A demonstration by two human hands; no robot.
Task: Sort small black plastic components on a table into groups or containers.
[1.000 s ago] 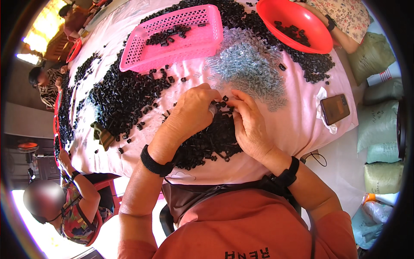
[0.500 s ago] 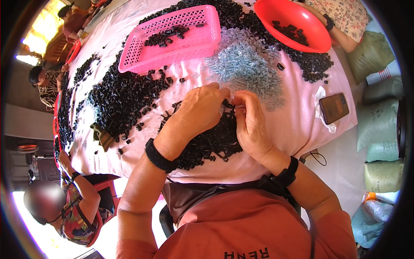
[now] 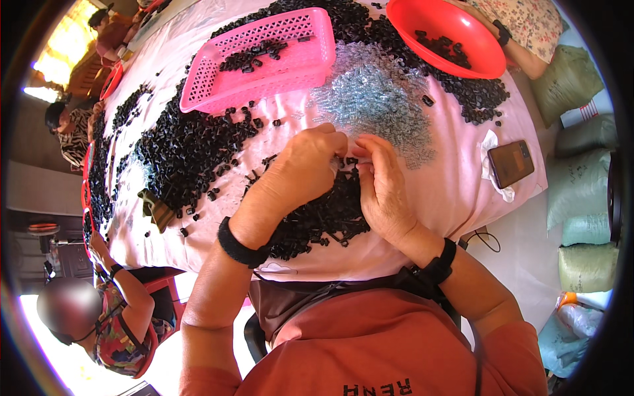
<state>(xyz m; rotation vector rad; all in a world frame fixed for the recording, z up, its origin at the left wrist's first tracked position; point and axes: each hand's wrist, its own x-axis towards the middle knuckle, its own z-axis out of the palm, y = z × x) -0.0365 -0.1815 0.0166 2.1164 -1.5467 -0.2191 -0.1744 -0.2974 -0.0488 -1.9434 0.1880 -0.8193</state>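
My left hand (image 3: 300, 170) and my right hand (image 3: 382, 185) meet fingertip to fingertip over a pile of small black plastic parts (image 3: 323, 214) on a pink-covered table (image 3: 449, 198). Both pinch one small black part (image 3: 350, 160) between them. Just beyond my fingers lies a heap of tiny clear pieces (image 3: 380, 99). Each wrist wears a black band.
A pink perforated basket (image 3: 264, 59) and a red bowl (image 3: 444, 36), each holding some black parts, stand at the far side. A larger black heap (image 3: 185, 148) spreads to the left. A phone (image 3: 510, 163) lies at right. Other people sit at left and far right; sacks are stacked at right.
Both hands stayed together over the black pile, shifting only slightly as the fingers worked the small part. Nothing else moved.
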